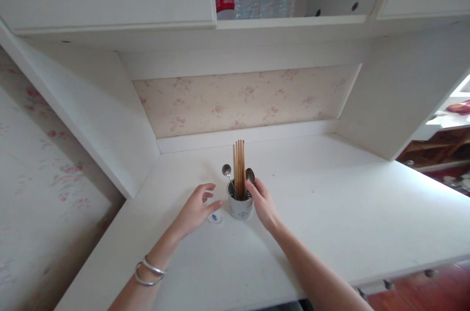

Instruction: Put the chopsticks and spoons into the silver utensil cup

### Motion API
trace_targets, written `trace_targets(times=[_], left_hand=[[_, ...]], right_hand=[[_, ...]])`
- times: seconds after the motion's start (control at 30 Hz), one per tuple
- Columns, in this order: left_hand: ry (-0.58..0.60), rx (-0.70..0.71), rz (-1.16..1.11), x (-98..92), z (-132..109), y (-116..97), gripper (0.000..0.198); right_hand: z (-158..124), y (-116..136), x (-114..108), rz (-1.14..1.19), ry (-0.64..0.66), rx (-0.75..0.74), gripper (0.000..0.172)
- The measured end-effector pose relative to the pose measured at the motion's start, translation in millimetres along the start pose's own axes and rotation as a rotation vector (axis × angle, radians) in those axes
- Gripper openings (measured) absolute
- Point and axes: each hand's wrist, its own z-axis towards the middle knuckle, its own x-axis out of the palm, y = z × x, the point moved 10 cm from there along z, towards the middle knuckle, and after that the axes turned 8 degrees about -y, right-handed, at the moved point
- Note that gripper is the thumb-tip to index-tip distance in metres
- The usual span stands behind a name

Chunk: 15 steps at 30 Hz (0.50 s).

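White desk (330, 203), floral wallpaper (246, 98) behind; a perforated cup (240, 212) is set between left hand (196, 210) and right hand (265, 203).
Chopsticks (239, 161) and spoons (250, 174) are propped by its wall, apparently for easy reach. Left fingers are loosely parted, nothing grasped; whether one spoon is gripped by the right fingers cannot be told.

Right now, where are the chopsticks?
In the head view, the chopsticks stand upright near the middle, inside the perforated holder on the white counter, between the left hand and the right hand.
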Motion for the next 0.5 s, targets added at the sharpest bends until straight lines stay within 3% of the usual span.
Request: trace_targets(times=[0.1, 0.2, 0.33, 0.5], left_hand=[[0.074, 0.158, 0.255, -9.1, -5, -9, 0.033], [0.27, 0.329, 0.47, 8.2, -16, -13, 0.024], [0.361, 0.365, 0.692, 21.3, -16, -1, 0.024], [0.431, 0.342, 0.721, 29.8, -15, 1, 0.018]], right_hand=[[0, -1, 0, -0.021, 0.003, -0.002, 0.034], [-1, -2, -2, -0.054, -0.016, 0.008, 0.035], [-1, -2, -2, -0.065, -0.015, 0.007, 0.034], [0, 1, -1, -0.057, 0.01, -0.007, 0.034]])
